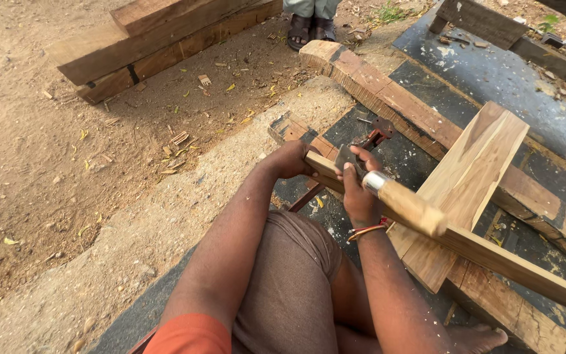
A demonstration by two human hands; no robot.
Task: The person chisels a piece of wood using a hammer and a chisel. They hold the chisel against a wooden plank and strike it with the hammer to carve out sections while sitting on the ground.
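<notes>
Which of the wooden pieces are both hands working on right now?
The thin pale strip running diagonally, crossing over the wide light board. The left hand grips its far end and the right hand holds a wooden-handled chisel against it; the other timbers lie untouched.

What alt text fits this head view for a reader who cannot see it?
A seated person's right hand grips a wooden-handled chisel against a narrow timber strip that the left hand steadies. The strip crosses a wide plank; stacked beams lie on dirt.
</notes>
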